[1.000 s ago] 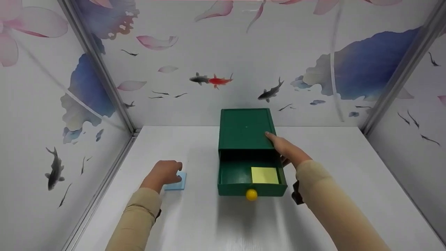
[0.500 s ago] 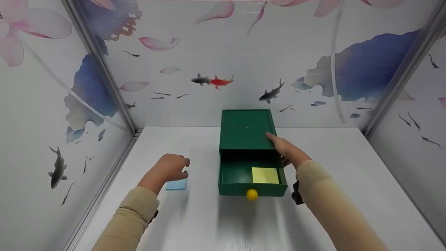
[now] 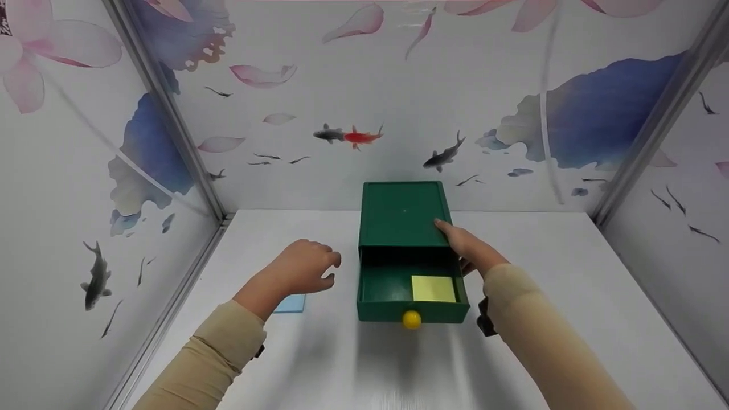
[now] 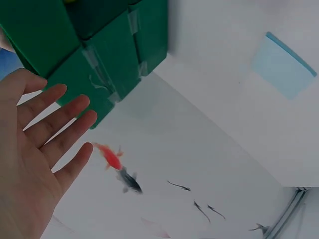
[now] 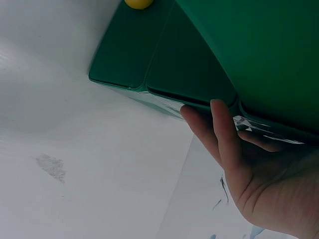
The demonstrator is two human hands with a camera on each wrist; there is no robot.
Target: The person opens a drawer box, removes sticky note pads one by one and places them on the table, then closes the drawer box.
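Note:
A green drawer unit (image 3: 403,216) stands against the back wall, its top drawer (image 3: 383,312) pulled out by the yellow knob's (image 3: 412,320) side. Inside that drawer, at the right, lies a square yellow sticky-note pad (image 3: 433,288). My right hand (image 3: 468,246) rests on the unit's right side, thumb on the top edge and nearly straight fingers (image 5: 227,134) against the side wall. My left hand (image 3: 296,270) is in the air left of the drawer, holding nothing, fingers spread in the left wrist view. Below it a light-blue sticky-note pad (image 3: 290,304) lies on the table, partly covered by the wrist.
The white table (image 3: 319,370) is enclosed by a back wall (image 3: 273,188) and side walls printed with fish and petals. Clear tape (image 4: 99,74) joins the stacked drawer boxes along their side. A metal rail (image 3: 165,313) runs along the table's left edge.
My left hand has risen from the blue sticky-note pad and moved right toward the drawer, leaving the pad on the table. The right hand and drawer unit have stayed put.

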